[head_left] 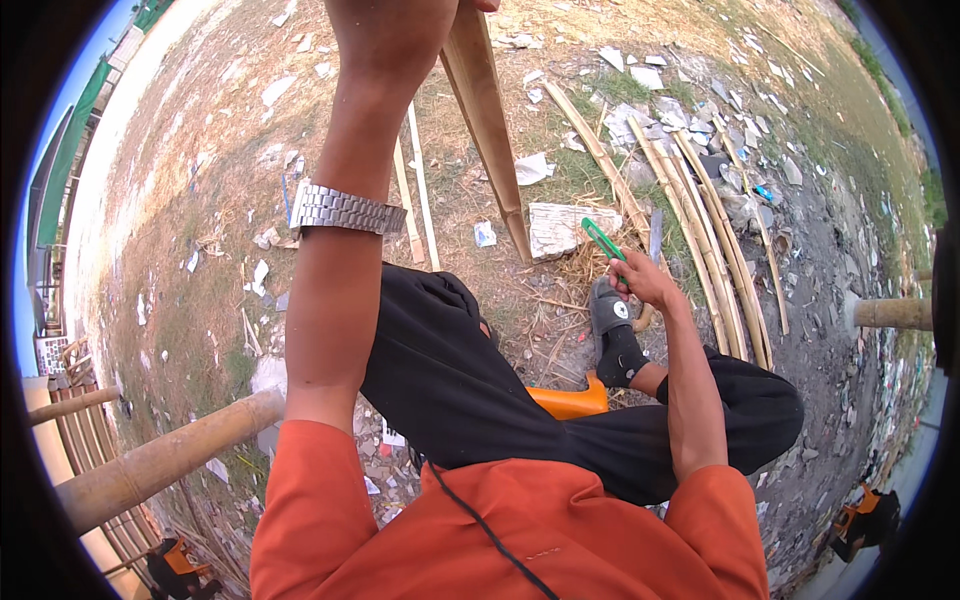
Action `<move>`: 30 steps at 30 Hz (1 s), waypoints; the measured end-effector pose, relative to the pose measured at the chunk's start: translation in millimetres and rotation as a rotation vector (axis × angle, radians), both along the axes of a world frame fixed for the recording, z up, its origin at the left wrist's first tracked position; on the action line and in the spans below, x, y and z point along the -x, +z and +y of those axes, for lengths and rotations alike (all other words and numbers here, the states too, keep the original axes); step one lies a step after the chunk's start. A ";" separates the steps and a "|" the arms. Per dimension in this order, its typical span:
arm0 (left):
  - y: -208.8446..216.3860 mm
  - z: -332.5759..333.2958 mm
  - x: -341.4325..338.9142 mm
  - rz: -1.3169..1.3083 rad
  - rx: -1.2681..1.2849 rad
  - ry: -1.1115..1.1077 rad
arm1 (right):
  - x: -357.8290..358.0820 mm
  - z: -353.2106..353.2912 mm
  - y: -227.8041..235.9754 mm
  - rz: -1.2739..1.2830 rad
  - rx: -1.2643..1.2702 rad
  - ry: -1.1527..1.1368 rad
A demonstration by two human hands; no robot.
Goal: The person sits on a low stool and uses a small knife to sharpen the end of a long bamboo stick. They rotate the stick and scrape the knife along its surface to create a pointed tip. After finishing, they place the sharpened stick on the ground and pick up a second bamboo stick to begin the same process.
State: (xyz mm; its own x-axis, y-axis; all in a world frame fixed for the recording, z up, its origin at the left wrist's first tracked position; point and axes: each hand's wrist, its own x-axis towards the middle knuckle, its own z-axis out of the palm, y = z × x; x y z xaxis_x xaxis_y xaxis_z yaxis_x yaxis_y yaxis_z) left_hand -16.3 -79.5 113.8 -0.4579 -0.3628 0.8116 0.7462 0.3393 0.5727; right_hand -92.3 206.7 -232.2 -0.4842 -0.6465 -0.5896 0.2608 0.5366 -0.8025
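Littered ground (230, 200) spread beneath split bamboo lengths (738, 262). A bamboo slat (486, 120) slanted down; the left hand's (395, 28) fingers, mostly cropped, seemed clasped around it, just beside a whitish block (562, 232). The right hand's (640, 280) fingers gripped a green utility knife (602, 240).

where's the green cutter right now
In the head view, right of centre: the green cutter is in the right hand, near the right end of the pale block.
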 end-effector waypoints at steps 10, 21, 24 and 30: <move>5.5 17.7 -2.2 0.027 -0.023 -0.070 | -56.0 -30.2 111.4 0.358 0.290 -0.125; -26.9 40.6 27.1 0.008 0.100 -0.181 | -66.9 -33.2 167.7 0.277 0.657 -0.569; -32.8 40.4 30.7 -0.013 0.078 -0.157 | -72.6 -24.9 166.2 0.274 0.621 -0.559; -31.8 46.2 34.5 -0.023 0.067 -0.080 | -102.3 -39.3 182.8 0.261 0.840 -0.532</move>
State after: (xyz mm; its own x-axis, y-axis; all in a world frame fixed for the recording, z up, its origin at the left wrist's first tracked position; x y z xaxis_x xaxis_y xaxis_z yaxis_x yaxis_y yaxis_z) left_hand -50.8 -33.3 81.9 -0.5022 -0.2695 0.8217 0.7591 0.3177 0.5681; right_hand 10.0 167.4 -49.3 -0.8770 -0.4657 0.1188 0.0643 -0.3587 -0.9313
